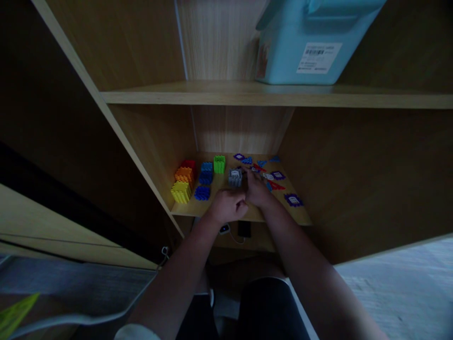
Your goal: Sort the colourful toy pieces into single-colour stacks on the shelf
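Observation:
My left hand [228, 207] is closed just in front of a stack of grey flat pieces [235, 177]. Its fingers curl under, so I cannot make out whether anything is inside. Beside it, my right hand [255, 188] reaches in with fingers stretched toward the right side of the grey stack, near scattered pieces. Those include a red triangle [276, 185], a purple-framed square [293, 200], another purple square [278, 175] and blue triangles [261, 163]. To the left stand yellow [181, 192], orange [184, 174], dark blue [202, 192] and green [219, 164] stacks.
The pieces lie on a low wooden shelf [187, 208] between two side walls. Above, an upper shelf [198, 97] carries a light blue bin [300, 52]. Below are a black device [244, 229] and a white cable [236, 240]. Another pale cable runs at lower left.

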The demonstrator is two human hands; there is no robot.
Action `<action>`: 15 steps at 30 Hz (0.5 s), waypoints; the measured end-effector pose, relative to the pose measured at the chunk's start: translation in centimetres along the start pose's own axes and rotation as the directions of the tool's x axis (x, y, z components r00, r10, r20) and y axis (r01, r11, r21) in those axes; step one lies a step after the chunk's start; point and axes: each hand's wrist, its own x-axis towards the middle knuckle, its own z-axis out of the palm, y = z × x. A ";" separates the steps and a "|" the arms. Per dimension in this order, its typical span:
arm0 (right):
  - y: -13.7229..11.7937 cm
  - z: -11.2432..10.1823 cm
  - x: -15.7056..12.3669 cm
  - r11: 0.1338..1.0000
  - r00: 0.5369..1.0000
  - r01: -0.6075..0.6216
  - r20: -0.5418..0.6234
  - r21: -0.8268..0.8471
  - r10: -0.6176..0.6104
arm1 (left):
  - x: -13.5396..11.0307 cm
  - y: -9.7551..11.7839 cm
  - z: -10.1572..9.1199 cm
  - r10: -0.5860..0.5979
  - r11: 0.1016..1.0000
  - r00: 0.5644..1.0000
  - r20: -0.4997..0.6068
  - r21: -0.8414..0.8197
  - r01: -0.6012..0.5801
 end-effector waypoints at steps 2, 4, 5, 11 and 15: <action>-0.1 -0.1 0.0 1.000 1.000 -0.017 -0.007 -0.013 0.016 | 0.3 0.6 0.1 0.022 0.996 0.991 0.133 0.088 -0.034; -0.3 -0.1 0.1 0.999 1.000 -0.029 -0.009 -0.017 0.029 | 0.5 1.2 0.0 0.009 0.989 0.973 0.230 0.142 -0.043; -0.4 -0.1 0.1 0.999 1.000 -0.029 -0.007 -0.015 0.029 | 0.5 1.4 -0.1 0.001 0.987 0.964 0.264 0.157 -0.044; -1.1 0.5 0.9 1.000 1.000 0.013 -0.014 0.010 -0.013 | -0.4 1.7 -0.4 -0.009 0.986 0.951 0.310 0.161 -0.043; -1.7 1.3 2.0 0.999 0.999 0.046 0.006 -0.025 -0.046 | -0.8 1.3 -0.2 -0.029 0.996 0.960 0.279 0.088 0.004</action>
